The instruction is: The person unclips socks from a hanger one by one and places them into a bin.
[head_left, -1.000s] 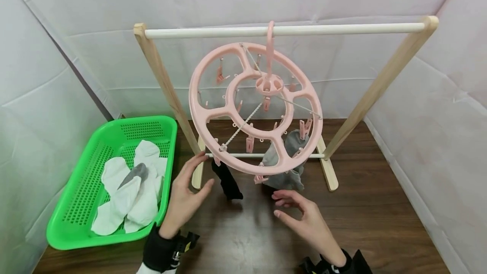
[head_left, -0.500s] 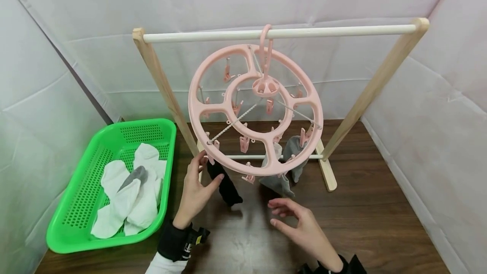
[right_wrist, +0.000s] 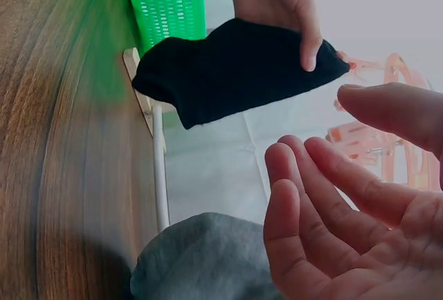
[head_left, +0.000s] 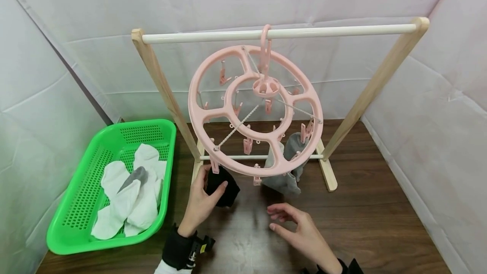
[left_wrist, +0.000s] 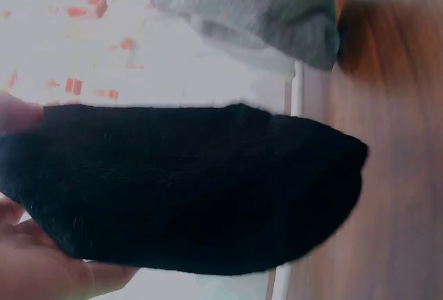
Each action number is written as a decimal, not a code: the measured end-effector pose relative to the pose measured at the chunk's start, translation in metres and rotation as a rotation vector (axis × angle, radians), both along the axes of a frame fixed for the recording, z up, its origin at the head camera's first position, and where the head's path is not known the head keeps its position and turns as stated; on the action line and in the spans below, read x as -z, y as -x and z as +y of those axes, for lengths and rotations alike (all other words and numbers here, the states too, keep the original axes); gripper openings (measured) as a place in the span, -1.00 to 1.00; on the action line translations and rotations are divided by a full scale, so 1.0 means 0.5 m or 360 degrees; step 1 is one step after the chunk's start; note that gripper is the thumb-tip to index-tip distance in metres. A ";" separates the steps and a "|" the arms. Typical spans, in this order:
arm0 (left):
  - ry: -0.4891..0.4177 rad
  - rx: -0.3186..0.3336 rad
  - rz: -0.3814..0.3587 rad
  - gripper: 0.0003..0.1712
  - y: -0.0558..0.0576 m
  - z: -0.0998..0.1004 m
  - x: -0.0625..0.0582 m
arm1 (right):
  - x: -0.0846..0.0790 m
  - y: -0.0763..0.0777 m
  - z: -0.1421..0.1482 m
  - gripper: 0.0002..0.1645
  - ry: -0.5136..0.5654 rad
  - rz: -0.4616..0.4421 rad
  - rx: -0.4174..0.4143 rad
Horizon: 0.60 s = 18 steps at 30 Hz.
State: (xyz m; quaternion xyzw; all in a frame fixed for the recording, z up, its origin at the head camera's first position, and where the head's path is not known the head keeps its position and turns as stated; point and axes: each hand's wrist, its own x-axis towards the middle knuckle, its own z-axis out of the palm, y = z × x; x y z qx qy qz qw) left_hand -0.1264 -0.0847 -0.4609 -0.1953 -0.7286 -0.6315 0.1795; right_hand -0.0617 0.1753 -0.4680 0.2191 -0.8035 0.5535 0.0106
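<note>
A black sock hangs from a pink clip at the near left of the round pink hanger. My left hand holds the sock, thumb on one face and fingers on the other; the right wrist view shows the thumb lying across the black sock. My right hand hovers apart at the lower right, fingers loosely bent, touching nothing. Beyond it, grey socks hang from the hanger's right side; one grey sock also shows in the left wrist view.
A green basket with white socks, one with a grey patch, stands at the left. The hanger hooks over a white rod on a wooden stand. Pale fabric walls surround the dark wood surface.
My left hand has moved slightly right and down from the clip onto the black sock, which has turned and now shows its broad side. The hanger has swung slightly. My right hand has barely moved.
</note>
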 end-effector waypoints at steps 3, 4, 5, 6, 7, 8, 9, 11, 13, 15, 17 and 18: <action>-0.0011 0.0025 -0.0085 -0.51 -0.021 0.008 0.008 | 0.000 0.003 -0.004 -0.67 0.0037 0.0016 -0.0011; -0.0018 0.0042 -0.0106 -0.51 -0.029 0.011 0.010 | -0.001 0.004 -0.006 -0.68 0.0052 0.0018 -0.0017; -0.0025 0.0063 -0.0125 -0.51 -0.036 0.014 0.011 | -0.002 0.006 -0.008 -0.68 0.0070 0.0018 -0.0024; -0.0039 0.0089 -0.0147 -0.50 -0.043 0.017 0.012 | -0.004 0.007 -0.011 -0.68 0.0086 0.0016 -0.0034; -0.0057 0.0113 -0.0169 -0.51 -0.049 0.020 0.012 | -0.007 0.009 -0.013 -0.67 0.0107 0.0012 -0.0052; -0.0076 0.0133 -0.0180 -0.51 -0.056 0.023 0.012 | -0.010 0.010 -0.016 -0.66 0.0125 0.0005 -0.0071; -0.0094 0.0147 -0.0186 -0.51 -0.061 0.026 0.012 | -0.014 0.012 -0.018 -0.66 0.0142 0.0001 -0.0095; -0.0128 0.0165 -0.0186 -0.53 -0.071 0.031 0.013 | -0.023 0.016 -0.024 -0.64 0.0172 -0.0006 -0.0139; -0.0132 0.0163 -0.0150 -0.56 -0.080 0.035 0.015 | -0.034 0.019 -0.029 -0.60 0.0194 -0.0007 -0.0185; -0.0105 0.0150 -0.0095 -0.59 -0.087 0.039 0.017 | -0.045 0.024 -0.036 -0.56 0.0213 0.0008 -0.0212; -0.0057 0.0134 -0.0036 -0.61 -0.093 0.043 0.019 | -0.056 0.029 -0.042 -0.50 0.0231 0.0023 -0.0226; -0.0033 0.0130 -0.0006 -0.61 -0.095 0.045 0.019 | -0.062 0.032 -0.045 -0.47 0.0244 0.0019 -0.0237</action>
